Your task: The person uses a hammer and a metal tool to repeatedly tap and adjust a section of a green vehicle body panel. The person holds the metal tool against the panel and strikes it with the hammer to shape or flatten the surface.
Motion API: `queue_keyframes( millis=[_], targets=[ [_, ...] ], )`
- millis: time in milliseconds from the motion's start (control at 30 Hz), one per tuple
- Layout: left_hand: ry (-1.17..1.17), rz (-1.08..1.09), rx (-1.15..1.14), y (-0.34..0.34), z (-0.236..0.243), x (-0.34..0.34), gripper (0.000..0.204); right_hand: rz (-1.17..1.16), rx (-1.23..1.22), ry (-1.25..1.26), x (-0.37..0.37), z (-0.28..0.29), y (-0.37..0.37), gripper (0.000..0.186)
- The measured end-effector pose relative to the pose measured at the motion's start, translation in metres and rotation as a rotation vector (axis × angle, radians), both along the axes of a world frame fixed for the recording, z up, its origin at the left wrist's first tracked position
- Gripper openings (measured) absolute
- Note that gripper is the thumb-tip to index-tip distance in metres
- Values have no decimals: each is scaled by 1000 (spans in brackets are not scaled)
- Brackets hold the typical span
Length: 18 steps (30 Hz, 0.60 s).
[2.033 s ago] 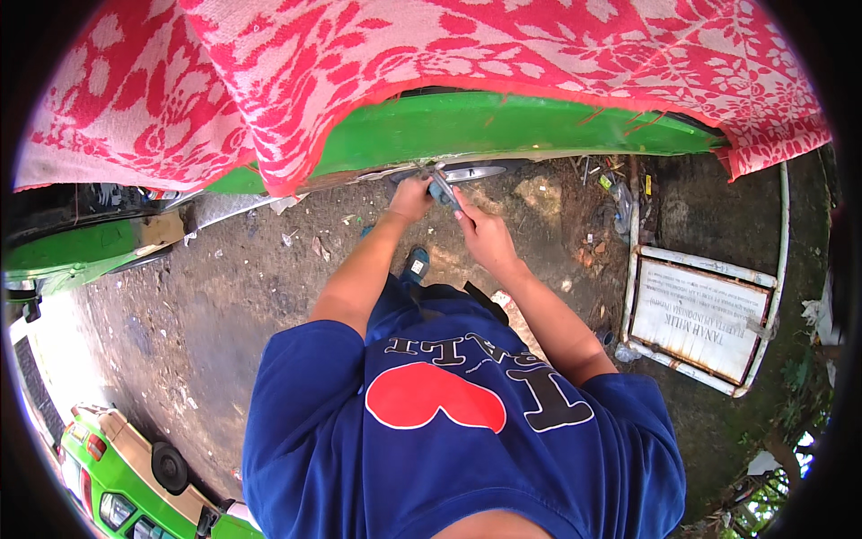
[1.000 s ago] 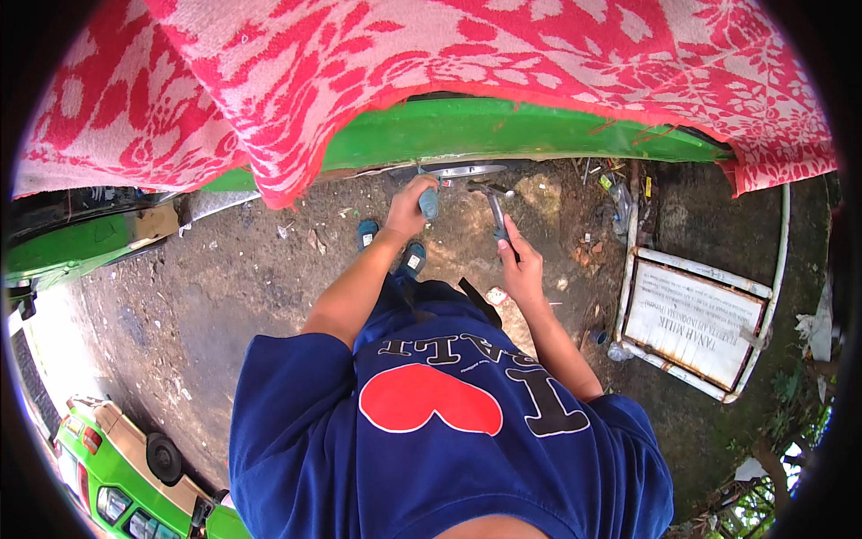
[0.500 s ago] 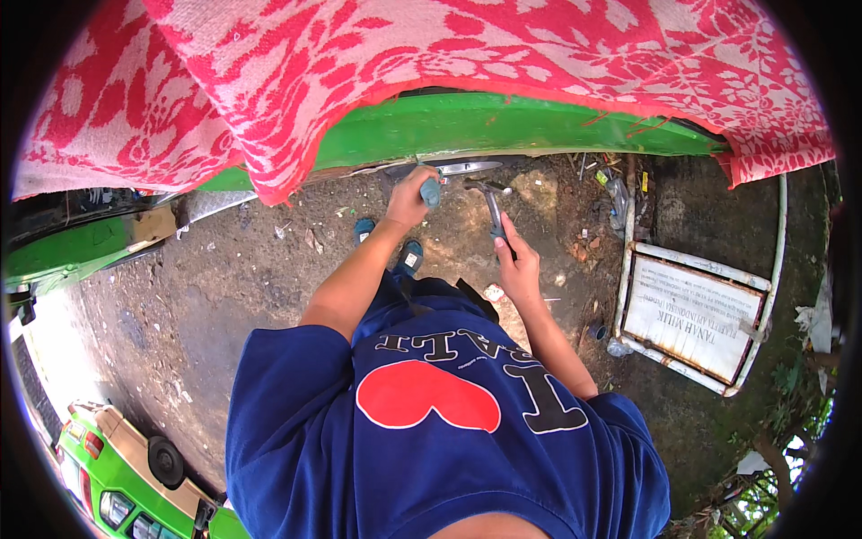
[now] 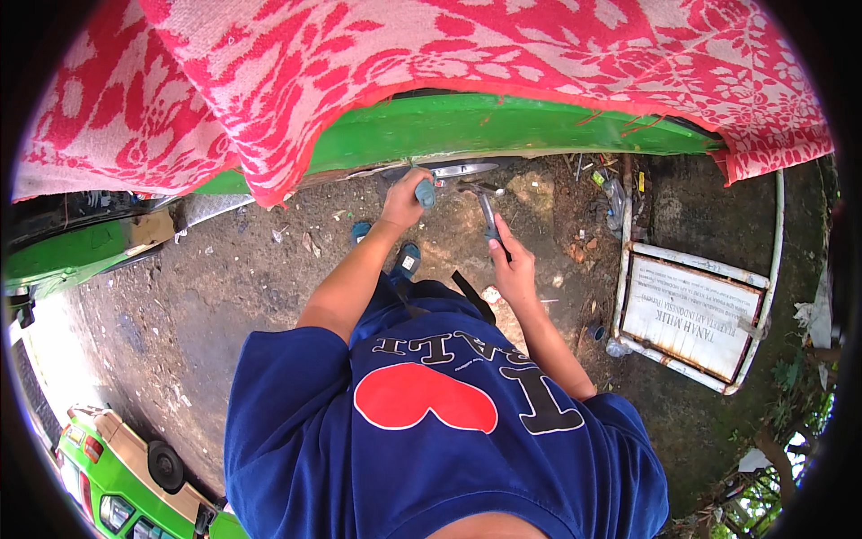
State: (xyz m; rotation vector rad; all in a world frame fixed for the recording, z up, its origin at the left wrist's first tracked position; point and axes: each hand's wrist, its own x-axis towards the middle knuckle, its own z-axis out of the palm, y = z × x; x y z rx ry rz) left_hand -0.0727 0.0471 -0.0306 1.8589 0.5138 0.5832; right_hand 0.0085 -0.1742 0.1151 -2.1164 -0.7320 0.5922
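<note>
Hammer (image 4: 488,213) gripped by right hand (image 4: 515,262), blue handle (image 4: 426,193) by left hand (image 4: 402,203) — littered ground (image 4: 229,287), green bodywork (image 4: 449,125) ahead

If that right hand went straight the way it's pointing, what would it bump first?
With the hammer leading, the right hand would probably meet the silver-faced wheel below the green panel first, though depth is unclear.

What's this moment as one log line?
left hand: grips blue-grey handle | right hand: holds hammer | contact: hammer not touching blue-grey handle | ahead: green panel partly under patterned cloth
</note>
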Motion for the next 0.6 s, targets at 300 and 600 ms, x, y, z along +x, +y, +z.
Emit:
queue_keyframes(
  millis=[300,600],
  targets=[
    [27,77,-82,16,6,17,19,209,47,-249,-5,-1,37,43],
    [135,178,-151,14,18,23,23,176,116,-252,-1,6,56,46]
  ],
)
